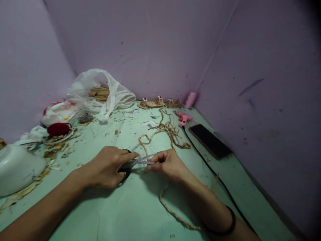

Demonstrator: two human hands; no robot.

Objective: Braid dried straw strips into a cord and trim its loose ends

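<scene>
My left hand (106,167) is closed round the black handles of a pair of scissors (138,161), whose blades are parted and point right. At the blade tips, my right hand (167,164) pinches a braided straw cord (173,137); the pinched part is mostly hidden by the fingers. Beyond the hands the cord lies in a loose tangle. A further length of braided cord (173,214) curves over the green tabletop below my right wrist.
A pink glue gun (184,117) with a black cable and a phone (210,140) lie at right. Small woven straw pieces (157,103) and a pink roll (191,99) stand by the wall. At left are a white plastic bag (112,97), a red pincushion-like object (59,129) and a white bowl (20,170).
</scene>
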